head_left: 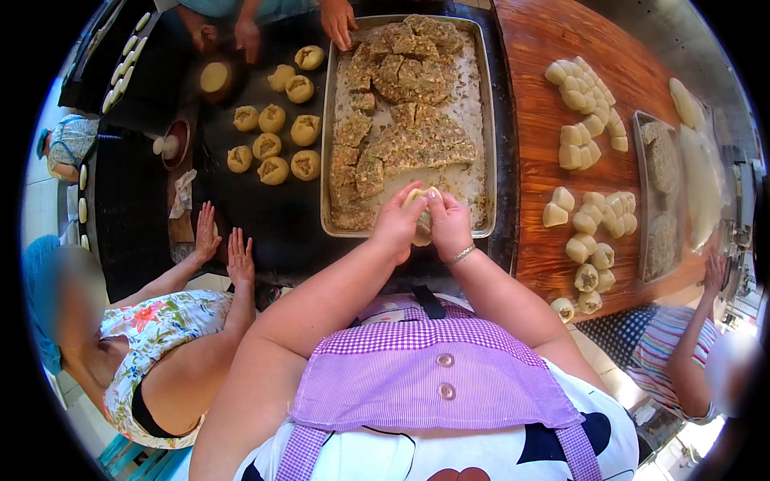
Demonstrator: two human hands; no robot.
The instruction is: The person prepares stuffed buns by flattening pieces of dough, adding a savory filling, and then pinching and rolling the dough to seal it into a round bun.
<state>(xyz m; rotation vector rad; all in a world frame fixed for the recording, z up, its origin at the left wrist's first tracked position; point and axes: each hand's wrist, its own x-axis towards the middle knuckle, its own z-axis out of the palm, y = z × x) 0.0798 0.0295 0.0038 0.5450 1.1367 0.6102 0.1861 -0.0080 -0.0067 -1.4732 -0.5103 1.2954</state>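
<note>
Fingers of your left hand [393,223] and right hand [451,228] grasp dough piece [423,232] from either side, neither nearer. Dough lies directly between fingertips: pale rim farthest from you, body toward you; long axis seems to run away from your chest, partly hidden. Just beyond: filling [425,152] in metal tray [328,152]. Farther left: shaped buns [267,145]; right: wooden table [533,104].

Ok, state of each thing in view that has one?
Left hand: closed on dough
Right hand: closed on same dough
Dough: held up, sealing unclear
Buns: grouped, several open-topped
Filling: broken into chunks
Large tray: part-filled, some bottom bare
Dough pieces: uncovered, clustered on wooden table
</note>
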